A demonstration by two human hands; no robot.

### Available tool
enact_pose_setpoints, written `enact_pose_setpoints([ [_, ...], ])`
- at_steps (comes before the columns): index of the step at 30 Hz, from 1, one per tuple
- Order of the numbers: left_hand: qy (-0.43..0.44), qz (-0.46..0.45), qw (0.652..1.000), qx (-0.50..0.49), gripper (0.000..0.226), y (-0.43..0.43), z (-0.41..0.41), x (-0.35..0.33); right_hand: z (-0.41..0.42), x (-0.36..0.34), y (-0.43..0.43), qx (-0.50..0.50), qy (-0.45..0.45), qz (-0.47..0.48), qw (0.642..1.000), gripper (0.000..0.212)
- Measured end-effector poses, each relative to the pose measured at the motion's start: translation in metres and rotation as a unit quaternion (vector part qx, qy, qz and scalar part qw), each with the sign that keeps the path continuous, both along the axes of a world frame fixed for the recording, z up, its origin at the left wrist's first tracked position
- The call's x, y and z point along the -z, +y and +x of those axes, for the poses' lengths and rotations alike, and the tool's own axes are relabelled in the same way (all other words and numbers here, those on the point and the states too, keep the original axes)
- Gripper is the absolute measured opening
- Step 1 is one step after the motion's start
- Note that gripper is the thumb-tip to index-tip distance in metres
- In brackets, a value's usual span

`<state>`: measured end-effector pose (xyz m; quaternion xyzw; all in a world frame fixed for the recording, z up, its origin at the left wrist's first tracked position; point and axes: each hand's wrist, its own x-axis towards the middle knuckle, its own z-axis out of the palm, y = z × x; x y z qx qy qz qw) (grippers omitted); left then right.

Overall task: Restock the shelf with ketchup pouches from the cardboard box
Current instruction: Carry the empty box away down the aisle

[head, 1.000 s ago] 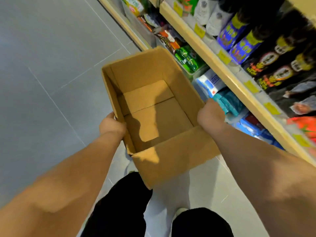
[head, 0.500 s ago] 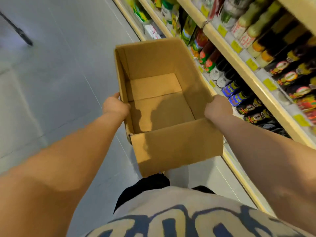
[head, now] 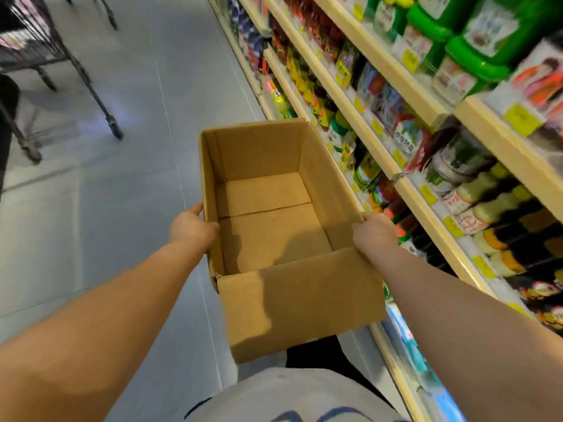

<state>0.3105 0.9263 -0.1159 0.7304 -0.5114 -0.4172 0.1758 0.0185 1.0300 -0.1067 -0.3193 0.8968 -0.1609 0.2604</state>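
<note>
I carry an open brown cardboard box point(head: 292, 303) in front of my waist; its inside is bare, with no pouches in it. My left hand point(head: 192, 225) grips the box's left wall, fingers wrapped underneath and out of sight. My right hand point(head: 373, 234) grips the right wall the same way. The wooden shelf point(head: 359, 123) runs along my right, packed with bottles, jars and red and green pouches point(head: 385, 193) level with the box. I cannot pick out ketchup pouches for certain through the blur.
A black metal cart frame point(head: 91, 86) with a wheel stands on the grey tiled floor at the upper left. The aisle floor point(head: 131, 193) stretches ahead on the left of the box. Yellow price tags line the shelf edges.
My view has risen from the floor and low shelves toward higher shelves and down the aisle. The box has stayed level in both hands; the cart has come into sight.
</note>
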Motion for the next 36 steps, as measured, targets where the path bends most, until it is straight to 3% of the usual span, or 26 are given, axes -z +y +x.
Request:
enact_pose_setpoints([
  [9, 0.014, -0.031, 0.997, -0.066, 0.055, -0.154, -0.052, -0.005, -0.061, -0.017, -0.196, -0.062, -0.043, -0.062, 0.995, 0.027],
  [15, 0.02, -0.037, 0.994, -0.1, 0.054, -0.233, -0.058, 0.003, -0.064, -0.01, -0.297, -0.04, -0.04, -0.083, 0.995, 0.022],
  [18, 0.011, -0.023, 0.996, -0.085, 0.053, -0.294, -0.047, 0.011, -0.054, 0.0, -0.366, -0.033, -0.064, -0.102, 0.992, 0.026],
  [24, -0.044, 0.021, 0.999, -0.001, 0.071, -0.408, -0.017, 0.016, -0.036, 0.014, -0.483, 0.023, -0.079, -0.106, 0.991, 0.025],
  [28, -0.037, 0.052, 0.998, 0.011, 0.085, -0.475, -0.007, 0.019, -0.028, 0.022, -0.55, 0.042, -0.081, -0.105, 0.99, 0.028],
  [36, -0.055, 0.075, 0.996, -0.003, 0.088, -0.593, -0.023, 0.029, -0.043, 0.05, -0.669, 0.068, -0.127, -0.077, 0.987, 0.027],
])
